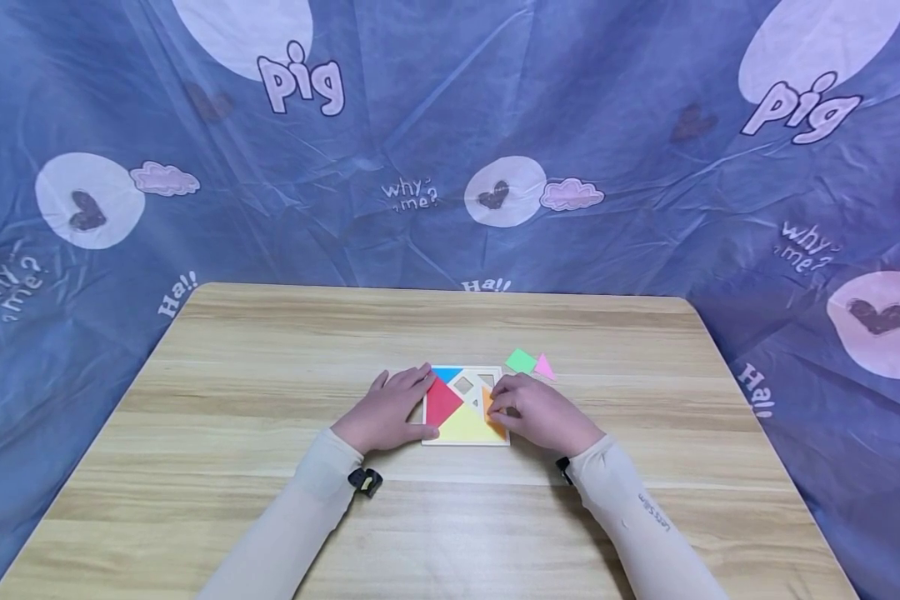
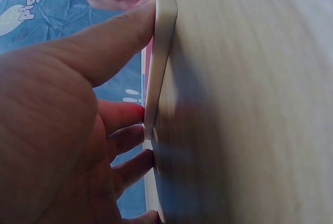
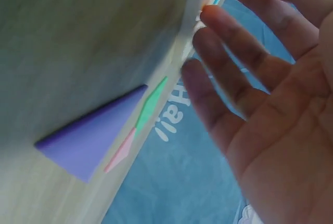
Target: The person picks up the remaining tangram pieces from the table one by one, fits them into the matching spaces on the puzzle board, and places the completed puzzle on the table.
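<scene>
A tangram board [image 1: 450, 442] with a pale frame lies on the table. In it are a blue piece [image 1: 446, 373], a red triangle [image 1: 442, 402] and a yellow triangle [image 1: 462, 426]; several recesses show bare. My left hand [image 1: 392, 410] rests along the board's left edge, thumb [image 2: 125, 34] over the near corner and fingers spread toward the far one. At the right side, my right hand [image 1: 543, 411] pinches an orange piece [image 1: 487, 403] between thumb and fingertips, low over the board. The fingers hide part of it.
Beyond my right hand lie a green piece [image 1: 521, 361] and a pink triangle [image 1: 544, 367]. A purple triangle [image 3: 96, 130] on the table shows in the right wrist view; my hand hides it in the head view. A blue printed cloth [image 1: 450, 242] hangs behind the wooden table [image 1: 270, 508].
</scene>
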Motion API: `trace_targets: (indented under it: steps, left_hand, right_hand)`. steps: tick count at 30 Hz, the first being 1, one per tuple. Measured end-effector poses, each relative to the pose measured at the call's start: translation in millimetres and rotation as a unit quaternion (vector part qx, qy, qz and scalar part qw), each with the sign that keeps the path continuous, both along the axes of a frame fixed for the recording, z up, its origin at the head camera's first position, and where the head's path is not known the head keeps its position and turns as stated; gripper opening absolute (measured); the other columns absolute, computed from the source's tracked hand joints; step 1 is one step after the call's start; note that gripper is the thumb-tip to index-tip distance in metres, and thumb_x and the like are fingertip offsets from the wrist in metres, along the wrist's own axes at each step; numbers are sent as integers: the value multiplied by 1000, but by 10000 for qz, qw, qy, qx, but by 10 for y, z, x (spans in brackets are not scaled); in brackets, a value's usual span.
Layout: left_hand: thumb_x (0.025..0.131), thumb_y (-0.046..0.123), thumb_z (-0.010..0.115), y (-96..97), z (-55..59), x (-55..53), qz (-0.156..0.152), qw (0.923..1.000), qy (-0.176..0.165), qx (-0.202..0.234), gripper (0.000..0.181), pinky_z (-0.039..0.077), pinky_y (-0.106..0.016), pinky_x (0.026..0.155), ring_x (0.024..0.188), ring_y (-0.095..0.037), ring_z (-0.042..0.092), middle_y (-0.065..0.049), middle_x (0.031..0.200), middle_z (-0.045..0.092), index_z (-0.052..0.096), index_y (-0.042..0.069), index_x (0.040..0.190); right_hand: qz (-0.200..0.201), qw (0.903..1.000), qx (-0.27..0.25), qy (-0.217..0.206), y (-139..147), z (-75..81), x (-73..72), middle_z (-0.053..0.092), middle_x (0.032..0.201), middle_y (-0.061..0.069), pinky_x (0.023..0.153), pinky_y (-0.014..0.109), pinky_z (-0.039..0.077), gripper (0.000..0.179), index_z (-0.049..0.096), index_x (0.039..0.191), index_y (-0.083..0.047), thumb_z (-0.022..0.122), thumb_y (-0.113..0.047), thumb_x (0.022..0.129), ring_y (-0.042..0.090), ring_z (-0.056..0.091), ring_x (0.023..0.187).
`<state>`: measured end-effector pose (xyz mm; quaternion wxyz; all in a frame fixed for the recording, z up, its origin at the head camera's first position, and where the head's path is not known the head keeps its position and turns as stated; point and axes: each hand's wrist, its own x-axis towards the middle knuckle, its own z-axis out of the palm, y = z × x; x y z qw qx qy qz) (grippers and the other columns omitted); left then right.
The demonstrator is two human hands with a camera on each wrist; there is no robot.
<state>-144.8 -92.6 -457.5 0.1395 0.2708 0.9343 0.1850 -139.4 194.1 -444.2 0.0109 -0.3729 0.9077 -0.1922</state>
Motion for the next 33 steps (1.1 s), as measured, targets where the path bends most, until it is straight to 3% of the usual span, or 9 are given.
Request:
trace_targets:
  steps: [12,19,27,33]
  left_hand:
    - [91,52,73,-22,-14,16,65,9999,-156,22,93,11,-60,126,157,-29,23,-6,171,24,32,9,163]
    - [92,54,71,-29,-28,16,15,9999,-155,-13,94,10,-58,127,158,-27,22,-3,172,22,29,10,164]
    - [78,65,81,-43,-42,20,-102,9997,-222,-37,118,9,-57,127,158,-25,19,-3,173,19,24,9,165]
    - [79,63,81,-32,-56,17,-91,9998,-150,-129,117,10,-57,127,158,-25,19,-2,173,19,23,9,165]
  right_hand:
    - [-98,9986,127,-503,13,36,15,70,114,10,98,41,55,9,83,94,-9,78,-16,93,28,66,110]
    - [-118,9982,39,-589,29,21,18,70,114,10,99,42,54,7,83,94,-9,77,-14,93,29,65,110]
    - [-199,9974,30,-696,38,22,24,70,116,10,100,43,54,8,80,88,-10,76,-14,94,29,65,113]
    - [-197,9978,-109,-620,65,12,-6,70,102,0,91,37,57,9,76,87,-14,73,-15,96,18,66,99]
